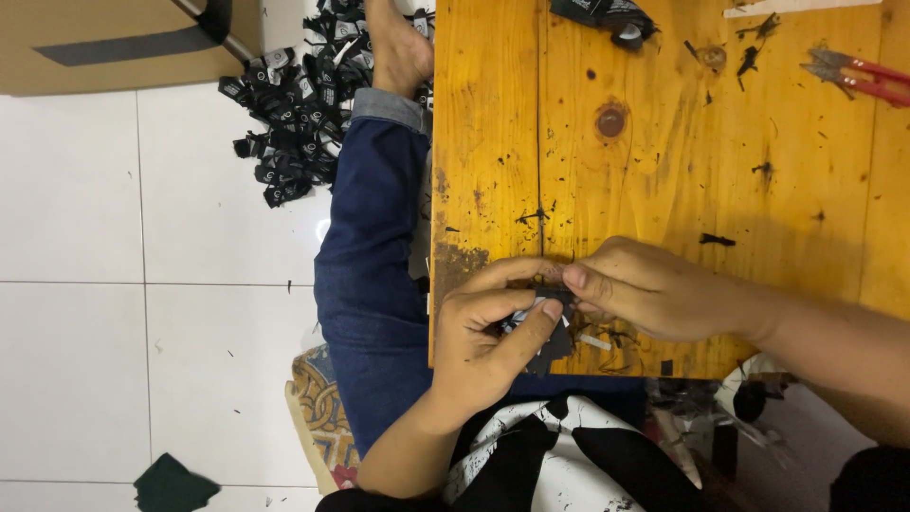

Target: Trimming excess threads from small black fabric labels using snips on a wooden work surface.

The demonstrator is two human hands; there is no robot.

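Centrally, the left hand (pixel 479 341) and the right hand (pixel 654 289) meet over the near edge of a yellow wooden board (pixel 664 161), both pinched narrowly on one small black fabric label (pixel 552 327). The left thumb and forefinger close on the label's near side; the right fingertips close on its far side, so the piece spans the short gap between the two grips. Judged by its look, the label is light, thin and limp: it should fold or slip readily, and is best taken at its edges between fingertip pads, as shown. Just beyond the grip, loose black threads and snippets (pixel 716 239) lie scattered on the board. Well away from the grip, at the board's far corner, rest red-handled thread snips (pixel 867 76); another dark bundle of labels (pixel 607 17) lies at the far edge. Off the board, beside the person's blue-trousered leg (pixel 370 246) and bare foot (pixel 398 43), a heap of black labels (pixel 299 109) sits on the white tiled floor (pixel 95 237).
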